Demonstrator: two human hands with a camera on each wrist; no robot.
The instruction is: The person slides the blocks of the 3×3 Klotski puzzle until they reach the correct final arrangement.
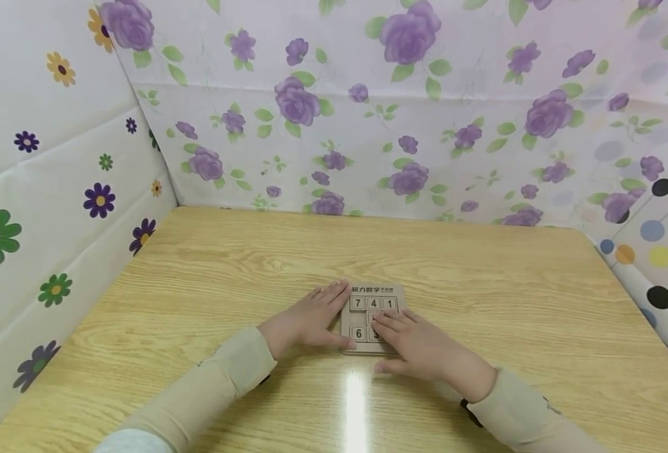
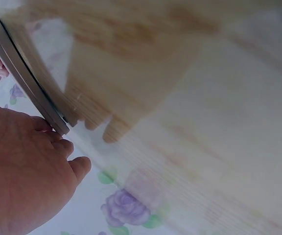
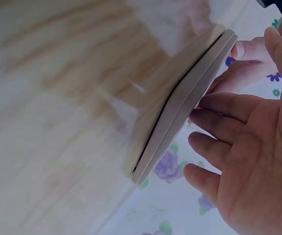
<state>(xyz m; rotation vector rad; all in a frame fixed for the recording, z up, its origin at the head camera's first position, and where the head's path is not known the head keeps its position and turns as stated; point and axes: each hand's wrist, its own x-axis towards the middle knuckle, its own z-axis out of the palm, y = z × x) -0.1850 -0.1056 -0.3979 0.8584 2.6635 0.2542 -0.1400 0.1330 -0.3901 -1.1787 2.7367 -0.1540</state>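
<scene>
A number sliding puzzle (image 1: 358,319) lies flat on the wooden table, with tiles 7, 4 and 1 in its top row and 6 at the lower left. The middle-left slot has no tile. Along the puzzle's left edge rests my left hand (image 1: 311,318), thumb extended to the lower left corner. My right hand (image 1: 421,343) reaches over the right side, its extended fingertips on the tiles and covering several of them. Both wrist views show the puzzle's thin side edge (image 2: 28,73) low over the tabletop, with the fingers of the right hand (image 3: 248,147) stretched above it.
The wood-grain table (image 1: 243,251) stretches around the puzzle on every side. Behind it hangs a white cloth with purple roses (image 1: 297,104). A flower-patterned panel (image 1: 73,163) stands at the left, and a dotted one (image 1: 651,251) at the right.
</scene>
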